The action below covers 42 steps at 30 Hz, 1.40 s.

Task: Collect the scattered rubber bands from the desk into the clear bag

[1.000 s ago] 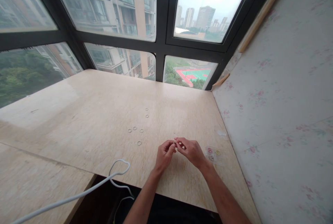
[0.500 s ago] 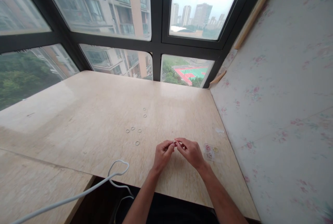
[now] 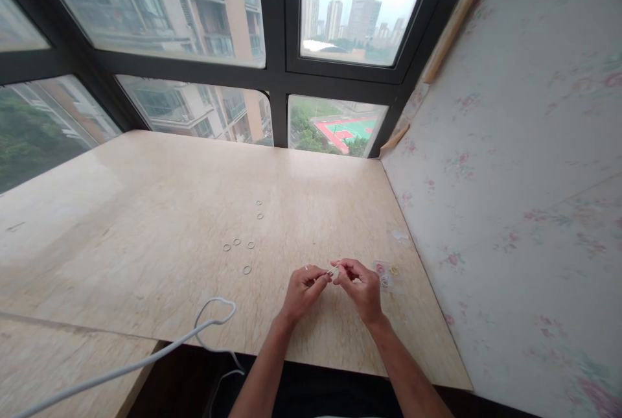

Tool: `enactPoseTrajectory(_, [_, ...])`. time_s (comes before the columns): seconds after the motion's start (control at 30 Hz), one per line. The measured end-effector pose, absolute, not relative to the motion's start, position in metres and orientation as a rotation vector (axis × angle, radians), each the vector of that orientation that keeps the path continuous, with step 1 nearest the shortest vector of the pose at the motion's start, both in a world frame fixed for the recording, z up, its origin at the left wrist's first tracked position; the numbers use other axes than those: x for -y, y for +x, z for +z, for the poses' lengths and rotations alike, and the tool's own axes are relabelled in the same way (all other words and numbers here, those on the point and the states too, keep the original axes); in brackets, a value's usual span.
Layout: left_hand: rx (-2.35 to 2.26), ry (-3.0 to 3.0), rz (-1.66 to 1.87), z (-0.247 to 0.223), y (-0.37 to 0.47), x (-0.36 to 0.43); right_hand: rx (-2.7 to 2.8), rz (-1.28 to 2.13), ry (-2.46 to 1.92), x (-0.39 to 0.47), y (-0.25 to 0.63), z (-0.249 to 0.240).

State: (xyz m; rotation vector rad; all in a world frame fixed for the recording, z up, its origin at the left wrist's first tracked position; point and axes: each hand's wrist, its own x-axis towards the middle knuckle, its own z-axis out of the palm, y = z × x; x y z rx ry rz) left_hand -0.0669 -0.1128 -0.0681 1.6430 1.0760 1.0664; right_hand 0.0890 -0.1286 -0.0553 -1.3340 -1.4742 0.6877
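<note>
My left hand point(image 3: 306, 291) and my right hand point(image 3: 359, 285) meet just above the table near its front right part. The fingertips of both pinch a small pale ring point(image 3: 333, 270), partly hidden by the fingers; whether there is more than one I cannot tell. A light band shows on a finger of my left hand. Beside my right hand lies a clear plastic box point(image 3: 396, 283) with pink, yellow and whitish rings point(image 3: 383, 281) in it. Several thin grey rings point(image 3: 247, 269) lie scattered on the table to the left of my hands.
The pale marble-patterned table point(image 3: 160, 230) reaches the dark-framed windows. A white cable point(image 3: 131, 363) loops over its front left edge. A flowered wall point(image 3: 510, 197) bounds the right side, with a small clear plastic piece point(image 3: 399, 235) near it.
My fingertips have drawn slightly apart, and more of the pale ring shows between them. My right hand now overlaps the left side of the clear box. The view has shifted a little.
</note>
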Motion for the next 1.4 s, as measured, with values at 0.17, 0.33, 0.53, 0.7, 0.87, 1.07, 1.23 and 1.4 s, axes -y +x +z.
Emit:
enactPoseTrajectory(0.17, [-1.042, 1.899, 0.941, -0.072, -0.066, 0.111, 1.466, 0.734, -1.391, 0.153, 0.096, -0.060])
enactPoseTrajectory(0.33, [-1.026, 2.008, 0.854, -0.076, -0.066, 0.109, 1.376, 0.726, -1.466, 0.174, 0.113, -0.061])
enactPoseTrajectory(0.53, [-1.089, 1.969, 0.910, -0.082, -0.066, 0.107, 1.220, 0.579, -1.579, 0.187, 0.145, -0.053])
enactPoseTrajectory(0.7, [-1.129, 1.944, 0.930, -0.083, -0.066, 0.107, 1.220, 0.373, -1.718, 0.187, 0.179, -0.043])
enactPoseTrajectory(0.87, [-1.139, 1.919, 0.962, -0.083, -0.066, 0.107, 1.319, 0.207, -1.797, 0.182, 0.200, -0.041])
enactPoseTrajectory(1.07, [-1.146, 1.911, 0.939, -0.082, -0.066, 0.108, 1.465, 0.189, -1.768, 0.183, 0.209, -0.049])
enactPoseTrajectory(1.23, [-1.160, 1.915, 0.942, -0.082, -0.066, 0.108, 1.463, 0.235, -1.762, 0.190, 0.208, -0.047])
enactPoseTrajectory(1.4, [-1.177, 1.922, 0.958, -0.082, -0.065, 0.111, 1.559, 0.416, -1.730, 0.201, 0.195, -0.050])
